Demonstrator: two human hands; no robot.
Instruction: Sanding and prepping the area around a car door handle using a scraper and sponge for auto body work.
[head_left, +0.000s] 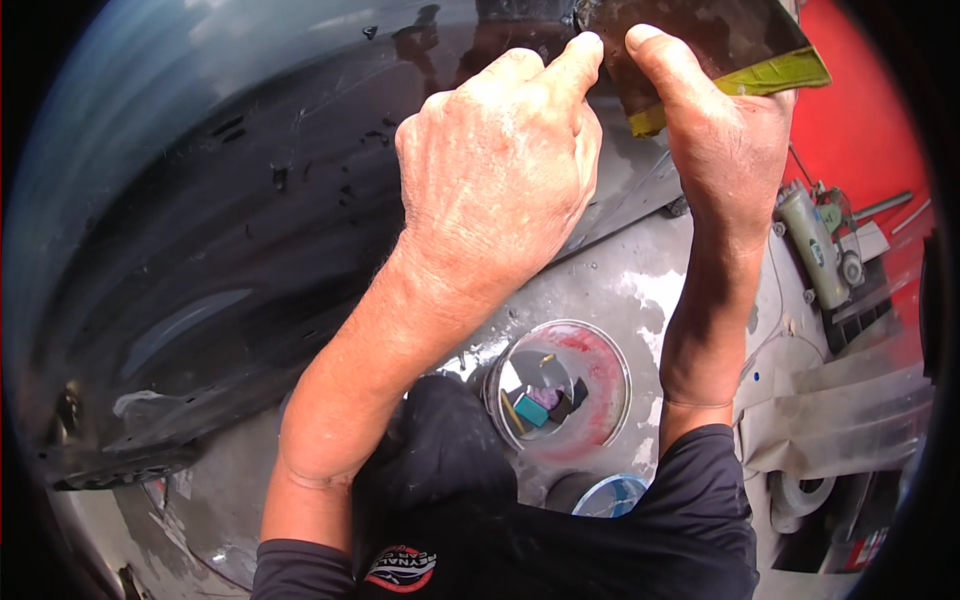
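Over the dark, glossy car body panel (290, 150), my left hand (500, 160) is closed, its index finger reaching to the edge of a dark brown, wet-looking piece (700, 40). Whatever lies under its curled fingers is hidden. A yellow-green strip (770, 73) runs along that piece's lower edge. My right hand (730, 130) grips the piece there, thumb on its face and the other fingers mostly hidden behind it. The two thumb and index tips are close together but apart. Small dark marks and wet-looking spots show on the car panel.
Below my hands, a bucket (622, 400) on the grey floor holds water, a teal block (530, 410) and other small pieces. A blue-rimmed container (612, 494) stands nearer me. At right are a cylindrical machine (815, 245), plastic sheeting (850, 400) and a red surface (860, 120).
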